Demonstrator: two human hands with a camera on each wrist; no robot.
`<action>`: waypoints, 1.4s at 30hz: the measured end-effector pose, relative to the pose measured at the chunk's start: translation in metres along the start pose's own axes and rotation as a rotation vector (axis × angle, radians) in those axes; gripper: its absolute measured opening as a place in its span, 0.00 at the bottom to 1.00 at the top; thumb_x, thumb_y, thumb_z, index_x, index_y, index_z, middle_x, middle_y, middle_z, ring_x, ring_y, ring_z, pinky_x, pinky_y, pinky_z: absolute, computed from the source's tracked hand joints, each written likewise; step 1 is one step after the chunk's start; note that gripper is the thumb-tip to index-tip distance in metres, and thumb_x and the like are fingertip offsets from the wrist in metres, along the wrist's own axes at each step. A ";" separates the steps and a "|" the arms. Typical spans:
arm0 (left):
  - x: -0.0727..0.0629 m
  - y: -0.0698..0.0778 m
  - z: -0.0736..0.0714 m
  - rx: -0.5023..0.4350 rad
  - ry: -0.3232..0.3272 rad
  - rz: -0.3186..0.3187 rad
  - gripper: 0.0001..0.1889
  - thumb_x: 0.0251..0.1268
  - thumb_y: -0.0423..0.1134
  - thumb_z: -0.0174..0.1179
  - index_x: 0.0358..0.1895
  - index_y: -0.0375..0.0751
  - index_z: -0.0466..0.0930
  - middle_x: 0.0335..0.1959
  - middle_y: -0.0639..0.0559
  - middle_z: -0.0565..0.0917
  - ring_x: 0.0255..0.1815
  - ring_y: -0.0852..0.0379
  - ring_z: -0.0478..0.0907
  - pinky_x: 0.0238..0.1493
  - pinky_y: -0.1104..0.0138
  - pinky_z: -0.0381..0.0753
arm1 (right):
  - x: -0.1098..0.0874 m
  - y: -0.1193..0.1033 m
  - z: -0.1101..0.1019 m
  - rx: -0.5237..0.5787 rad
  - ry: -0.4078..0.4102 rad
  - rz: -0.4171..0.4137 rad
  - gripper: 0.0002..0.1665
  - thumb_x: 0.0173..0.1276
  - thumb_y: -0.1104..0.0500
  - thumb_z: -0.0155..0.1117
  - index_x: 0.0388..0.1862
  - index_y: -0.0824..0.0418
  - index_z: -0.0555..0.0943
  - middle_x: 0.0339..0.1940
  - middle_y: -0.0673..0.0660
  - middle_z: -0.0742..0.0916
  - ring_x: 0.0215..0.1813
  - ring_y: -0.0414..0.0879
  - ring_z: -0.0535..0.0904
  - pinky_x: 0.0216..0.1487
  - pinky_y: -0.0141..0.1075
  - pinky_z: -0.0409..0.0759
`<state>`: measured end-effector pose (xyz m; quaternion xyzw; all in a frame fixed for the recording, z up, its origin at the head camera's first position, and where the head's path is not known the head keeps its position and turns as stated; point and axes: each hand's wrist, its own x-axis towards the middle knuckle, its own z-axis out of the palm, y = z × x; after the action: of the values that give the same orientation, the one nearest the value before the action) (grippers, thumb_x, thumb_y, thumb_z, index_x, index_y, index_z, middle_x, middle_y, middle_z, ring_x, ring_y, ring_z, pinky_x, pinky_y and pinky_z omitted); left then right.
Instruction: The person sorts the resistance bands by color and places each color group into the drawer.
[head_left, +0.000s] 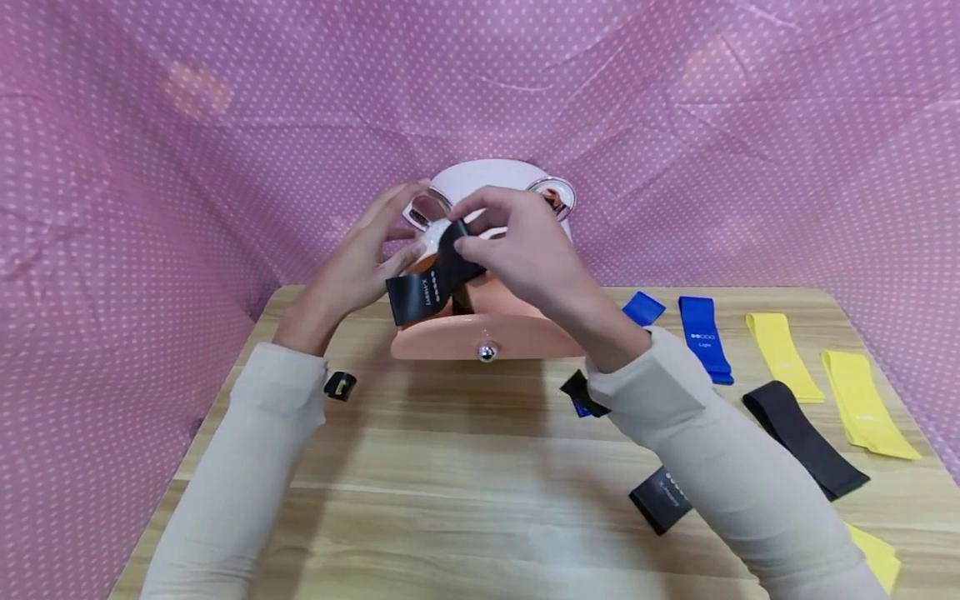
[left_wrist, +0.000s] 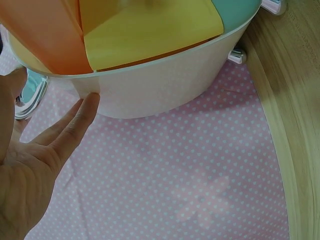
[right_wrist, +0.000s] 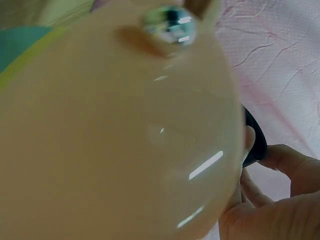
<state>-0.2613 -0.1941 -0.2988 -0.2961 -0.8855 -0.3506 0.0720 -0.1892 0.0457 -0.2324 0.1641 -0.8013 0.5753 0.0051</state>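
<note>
My right hand (head_left: 525, 250) pinches a black resistance band (head_left: 420, 298) printed "X-Heavy" between thumb and fingers, over the box. One end of the band hangs toward the left. The box has a white wall (left_wrist: 145, 95), a glossy peach lid (head_left: 442, 337) with a silver knob (head_left: 487, 351), and orange (left_wrist: 47, 35) and yellow (left_wrist: 150, 30) parts inside. On the box's left side is my left hand (head_left: 367, 258), its fingers extended; in the left wrist view, fingertips rest against the white wall. The right wrist view has the lid large in front, the band's dark edge (right_wrist: 257, 140) behind it.
Blue bands (head_left: 705, 337), yellow bands (head_left: 783, 354) and a long black band (head_left: 806, 437) lie on the right of the wooden table (head_left: 450, 492). Another X-Heavy band (head_left: 660, 500) lies by the right forearm. A small black piece (head_left: 341, 385) lies near the left wrist. Pink dotted cloth surrounds the table.
</note>
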 end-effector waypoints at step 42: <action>-0.002 0.003 0.001 0.027 0.017 -0.022 0.39 0.79 0.37 0.59 0.84 0.72 0.53 0.84 0.52 0.57 0.66 0.41 0.81 0.63 0.56 0.89 | -0.023 0.063 -0.027 -0.475 0.031 0.265 0.13 0.73 0.68 0.64 0.55 0.67 0.84 0.51 0.67 0.90 0.48 0.57 0.85 0.48 0.45 0.89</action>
<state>-0.2581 -0.1929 -0.2981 -0.2824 -0.8927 -0.3420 0.0797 -0.1895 0.0946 -0.2852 0.0433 -0.9281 0.3694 -0.0194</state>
